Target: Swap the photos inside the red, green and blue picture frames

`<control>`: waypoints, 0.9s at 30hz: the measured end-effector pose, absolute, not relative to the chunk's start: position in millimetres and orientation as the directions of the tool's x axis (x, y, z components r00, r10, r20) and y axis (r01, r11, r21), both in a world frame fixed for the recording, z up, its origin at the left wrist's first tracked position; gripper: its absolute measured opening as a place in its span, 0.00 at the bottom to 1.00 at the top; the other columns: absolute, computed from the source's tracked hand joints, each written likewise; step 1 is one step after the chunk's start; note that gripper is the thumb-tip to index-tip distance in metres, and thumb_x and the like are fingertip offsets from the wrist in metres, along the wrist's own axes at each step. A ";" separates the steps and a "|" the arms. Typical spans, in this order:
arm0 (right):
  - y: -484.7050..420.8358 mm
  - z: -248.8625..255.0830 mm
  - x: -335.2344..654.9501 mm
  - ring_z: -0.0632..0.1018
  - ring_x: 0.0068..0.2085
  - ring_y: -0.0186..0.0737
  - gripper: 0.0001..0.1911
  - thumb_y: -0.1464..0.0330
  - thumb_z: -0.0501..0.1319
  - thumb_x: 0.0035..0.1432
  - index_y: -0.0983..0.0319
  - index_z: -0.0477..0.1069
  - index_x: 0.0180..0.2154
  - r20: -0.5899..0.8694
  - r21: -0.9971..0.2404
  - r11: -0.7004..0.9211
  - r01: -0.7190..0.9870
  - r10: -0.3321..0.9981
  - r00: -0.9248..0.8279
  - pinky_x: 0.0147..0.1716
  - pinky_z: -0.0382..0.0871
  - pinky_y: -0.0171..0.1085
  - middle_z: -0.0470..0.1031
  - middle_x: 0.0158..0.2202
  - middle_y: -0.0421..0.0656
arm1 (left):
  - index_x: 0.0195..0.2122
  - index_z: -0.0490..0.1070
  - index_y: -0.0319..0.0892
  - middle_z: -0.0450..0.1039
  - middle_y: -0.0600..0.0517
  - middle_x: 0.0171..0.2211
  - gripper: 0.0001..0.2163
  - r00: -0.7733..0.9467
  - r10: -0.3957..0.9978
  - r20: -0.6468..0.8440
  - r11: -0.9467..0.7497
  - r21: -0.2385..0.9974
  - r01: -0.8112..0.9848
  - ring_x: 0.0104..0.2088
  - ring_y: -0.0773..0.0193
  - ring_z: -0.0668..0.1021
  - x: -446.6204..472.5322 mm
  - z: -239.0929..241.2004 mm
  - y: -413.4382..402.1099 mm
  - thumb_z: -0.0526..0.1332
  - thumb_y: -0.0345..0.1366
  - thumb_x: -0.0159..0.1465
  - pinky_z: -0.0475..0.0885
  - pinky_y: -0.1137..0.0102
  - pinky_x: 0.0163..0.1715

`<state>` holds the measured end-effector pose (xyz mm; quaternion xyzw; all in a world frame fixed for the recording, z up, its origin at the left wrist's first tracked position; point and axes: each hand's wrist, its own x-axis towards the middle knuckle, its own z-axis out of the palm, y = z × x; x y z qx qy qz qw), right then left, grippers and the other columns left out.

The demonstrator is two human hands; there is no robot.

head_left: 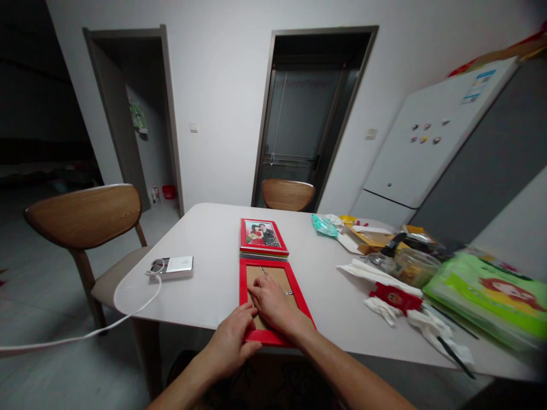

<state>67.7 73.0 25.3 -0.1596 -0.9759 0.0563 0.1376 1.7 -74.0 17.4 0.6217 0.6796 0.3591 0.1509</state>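
A red picture frame [302, 304] lies face down at the table's near edge, its brown backing board [280, 277] upward. Two small metal fittings show on the board, one near the top and one at the right. My left hand [233, 339] is closed on the frame's near left corner, thumb along the front edge. Across the board reaches my right hand [273, 302], fingers bent and pressed together at the inner left edge; what lies under the fingertips is hidden. Just beyond, a stack of red frames [280, 242] lies with a photo of two people on top.
On the left of the white table [205, 228] sits a white and dark device [179, 265] with a white cable hanging off the edge. Tissues, a clear jar [414, 266] and a green packet [491, 296] crowd the right side. Wooden chairs [85, 216] stand left and behind.
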 end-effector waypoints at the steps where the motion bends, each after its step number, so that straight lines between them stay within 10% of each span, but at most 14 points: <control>1: 74.0 26.3 68.8 0.65 0.36 0.36 0.11 0.68 0.50 0.55 0.62 0.70 0.30 0.250 -0.168 0.943 0.288 0.324 -0.912 0.35 0.55 0.33 0.67 0.33 0.44 | 0.42 0.64 0.41 0.60 0.46 0.52 0.16 -0.184 0.953 0.242 -0.030 0.677 0.735 0.54 0.60 0.59 2.0 18.2 -74.1 0.59 0.32 0.50 0.55 0.64 0.53; 14: 133.6 22.1 41.5 0.72 0.31 0.38 0.11 0.65 0.53 0.51 0.62 0.71 0.28 0.186 -0.355 0.656 0.667 0.748 -0.637 0.27 0.57 0.32 0.74 0.29 0.45 | 0.47 0.60 0.40 0.58 0.44 0.53 0.21 -0.206 0.969 0.134 0.062 0.676 0.734 0.55 0.59 0.58 7.2 28.8 -81.9 0.58 0.33 0.51 0.55 0.62 0.53; 27: 142.1 39.2 79.5 0.73 0.34 0.34 0.14 0.66 0.49 0.52 0.62 0.71 0.33 0.284 -0.508 0.665 0.548 0.730 -0.622 0.33 0.61 0.30 0.74 0.33 0.42 | 0.43 0.63 0.41 0.52 0.43 0.56 0.22 -0.121 0.986 0.112 0.058 0.452 0.890 0.56 0.52 0.54 31.3 35.9 -64.8 0.63 0.37 0.45 0.45 0.53 0.54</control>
